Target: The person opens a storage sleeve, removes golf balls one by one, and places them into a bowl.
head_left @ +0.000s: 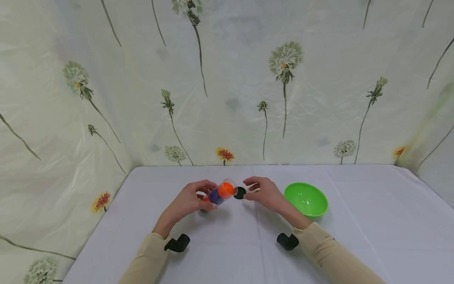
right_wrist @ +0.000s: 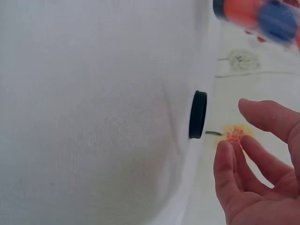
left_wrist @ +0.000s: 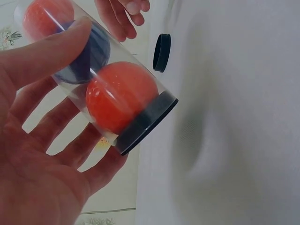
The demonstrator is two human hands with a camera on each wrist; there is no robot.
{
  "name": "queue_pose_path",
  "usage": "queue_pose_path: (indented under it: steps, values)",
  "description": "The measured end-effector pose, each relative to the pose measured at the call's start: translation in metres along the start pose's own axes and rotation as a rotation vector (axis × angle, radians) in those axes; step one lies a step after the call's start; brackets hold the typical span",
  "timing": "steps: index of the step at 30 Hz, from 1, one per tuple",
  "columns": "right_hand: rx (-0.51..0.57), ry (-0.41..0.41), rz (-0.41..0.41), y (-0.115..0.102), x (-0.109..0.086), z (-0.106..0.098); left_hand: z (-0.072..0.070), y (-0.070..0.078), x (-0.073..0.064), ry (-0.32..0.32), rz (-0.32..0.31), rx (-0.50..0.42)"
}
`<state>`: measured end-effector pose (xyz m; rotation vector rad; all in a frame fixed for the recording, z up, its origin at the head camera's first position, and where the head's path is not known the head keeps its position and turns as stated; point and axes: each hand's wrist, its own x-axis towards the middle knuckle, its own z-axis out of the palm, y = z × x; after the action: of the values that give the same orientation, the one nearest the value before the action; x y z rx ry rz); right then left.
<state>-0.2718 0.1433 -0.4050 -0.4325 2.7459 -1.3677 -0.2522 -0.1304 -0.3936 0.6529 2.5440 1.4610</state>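
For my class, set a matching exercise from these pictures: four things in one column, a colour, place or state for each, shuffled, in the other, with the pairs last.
Column one
1. clear tube
2. loose lid
3. bowl
4. right hand

Column two
A. black, on the white cloth
B. close to the lid, holding nothing
C. tilted, gripped by the left hand
D. bright green

Pairs: 1-C; 2-A; 3-D; 4-B
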Motion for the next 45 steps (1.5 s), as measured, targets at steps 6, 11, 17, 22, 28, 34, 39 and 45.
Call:
queue_pose_path:
  steps: [6, 11, 17, 22, 28, 34, 39, 45]
  values:
    - [0.055, 0.014, -0.011, -0.005, -0.014, -0.004, 0.0, 0.001, 0.001, 0.006, 0.01, 0.026]
    - [0.101, -0.009, -0.014, -0.008, -0.026, -0.004, 0.0, 0.002, 0.001, 0.013, 0.021, 0.045]
    - [0.18, -0.035, -0.048, -0.015, -0.039, -0.004, 0.002, 0.002, -0.001, 0.031, 0.072, 0.079]
    - [0.217, -0.04, -0.057, -0.02, -0.047, -0.002, 0.005, 0.002, -0.004, 0.049, 0.09, 0.117]
    - [0.274, -0.044, -0.058, -0.023, -0.05, 0.005, 0.012, 0.006, -0.005, 0.066, 0.108, 0.243]
    - [0.316, -0.047, -0.007, -0.024, -0.051, 0.012, 0.019, 0.008, -0.004, 0.086, 0.191, 0.517]
    - [0.383, -0.062, 0.045, -0.024, -0.052, 0.017, 0.021, 0.008, -0.005, 0.101, 0.219, 0.601]
    - [0.505, -0.082, 0.082, -0.024, -0.051, 0.022, 0.023, 0.006, -0.006, 0.128, 0.301, 0.7]
